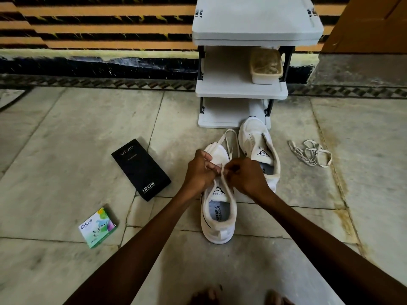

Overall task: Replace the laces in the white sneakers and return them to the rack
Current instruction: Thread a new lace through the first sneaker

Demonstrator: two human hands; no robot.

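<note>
Both hands [222, 172] pinch the lace [224, 177] over the near sneaker [218, 219].

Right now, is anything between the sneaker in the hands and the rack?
Only its own lace loop lies ahead. The other sneaker sits right of it, toe at the rack's bottom shelf.

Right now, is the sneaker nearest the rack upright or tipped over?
Upright: the far sneaker stands on its sole, opening upward with the insole showing, toe toward the rack.
</note>
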